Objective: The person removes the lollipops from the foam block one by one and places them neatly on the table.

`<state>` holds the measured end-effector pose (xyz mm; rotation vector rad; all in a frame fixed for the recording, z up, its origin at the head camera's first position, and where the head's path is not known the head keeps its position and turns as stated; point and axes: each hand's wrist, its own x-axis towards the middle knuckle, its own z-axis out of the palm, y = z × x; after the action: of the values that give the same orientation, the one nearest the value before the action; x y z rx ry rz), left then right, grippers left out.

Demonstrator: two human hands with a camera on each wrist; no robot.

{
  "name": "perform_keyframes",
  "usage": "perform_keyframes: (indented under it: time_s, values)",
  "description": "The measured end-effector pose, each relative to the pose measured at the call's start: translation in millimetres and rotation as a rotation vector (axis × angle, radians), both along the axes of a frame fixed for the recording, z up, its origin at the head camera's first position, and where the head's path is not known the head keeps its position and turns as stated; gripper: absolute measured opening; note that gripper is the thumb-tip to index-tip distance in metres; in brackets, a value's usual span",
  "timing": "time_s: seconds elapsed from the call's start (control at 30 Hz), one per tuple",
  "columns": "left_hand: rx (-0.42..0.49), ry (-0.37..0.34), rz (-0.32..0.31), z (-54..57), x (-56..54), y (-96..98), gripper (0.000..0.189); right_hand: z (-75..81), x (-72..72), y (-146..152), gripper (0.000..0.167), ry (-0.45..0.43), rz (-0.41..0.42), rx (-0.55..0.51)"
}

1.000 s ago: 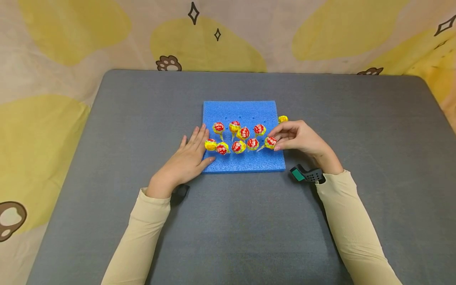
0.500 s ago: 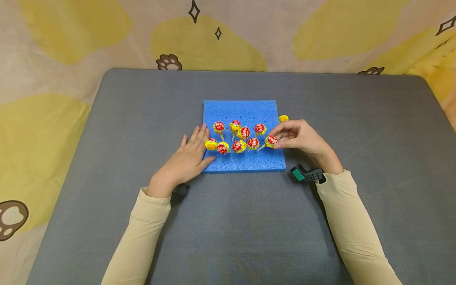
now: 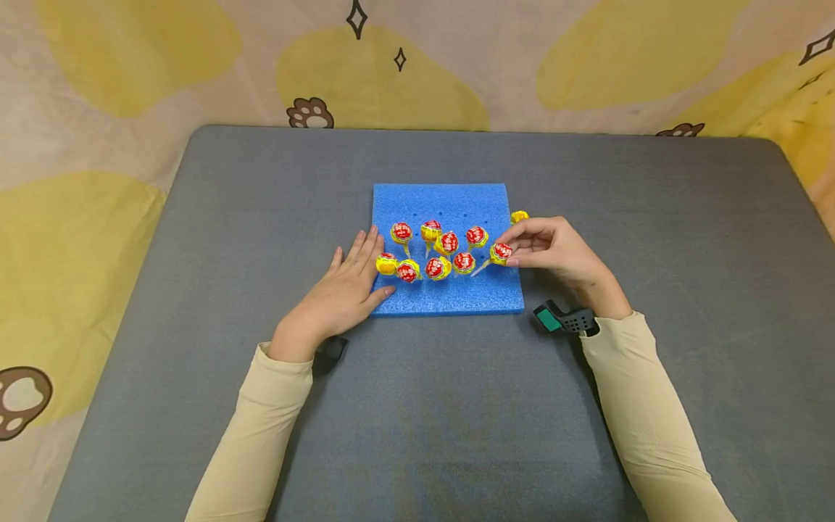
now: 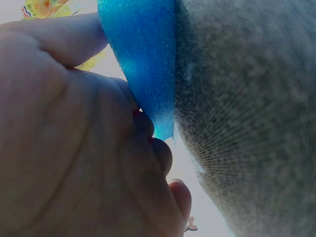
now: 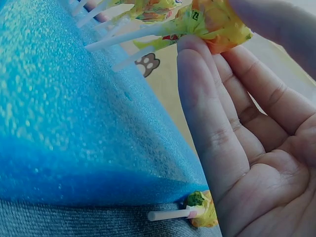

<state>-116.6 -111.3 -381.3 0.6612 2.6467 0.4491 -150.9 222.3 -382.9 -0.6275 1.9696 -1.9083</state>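
Observation:
A blue foam block [image 3: 450, 296] lies on the table with several lollipops in yellow and red wrappers, such as one lollipop [image 3: 438, 267], standing in it on white sticks. My right hand [image 3: 554, 250] pinches another lollipop [image 3: 501, 253] by its wrapped head between thumb and fingers, over the block's right side. Its white stick slants down to the left, and in the right wrist view the tip of this lollipop [image 5: 217, 24] overlaps the foam. My left hand [image 3: 342, 293] rests with fingers stretched out along the block's left edge, the thumb on the front left corner.
One more lollipop [image 5: 200, 210] lies on the grey table [image 3: 417, 406] beside the block's right edge, partly behind my right hand in the head view. Small holes show in the foam behind the lollipops. A patterned cloth [image 3: 443, 80] hangs behind the table.
My right hand has shifted slightly up and to the right with the lollipop, more of whose stick now shows. The left hand and the block have stayed in place.

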Motion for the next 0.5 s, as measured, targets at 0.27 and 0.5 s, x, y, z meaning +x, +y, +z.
perform_keyframes:
  time_s: [0.27, 0.5]
  values:
    - [-0.004, -0.004, 0.005, -0.2, -0.4, 0.4, 0.080, -1.1, -0.9, 1.1, 0.025, 0.000, -0.025, 0.012]
    - [-0.001, -0.002, 0.004, -0.3, 0.0, -0.1, 0.079, 0.6, -0.2, 1.5, 0.027, -0.010, -0.025, 0.035]
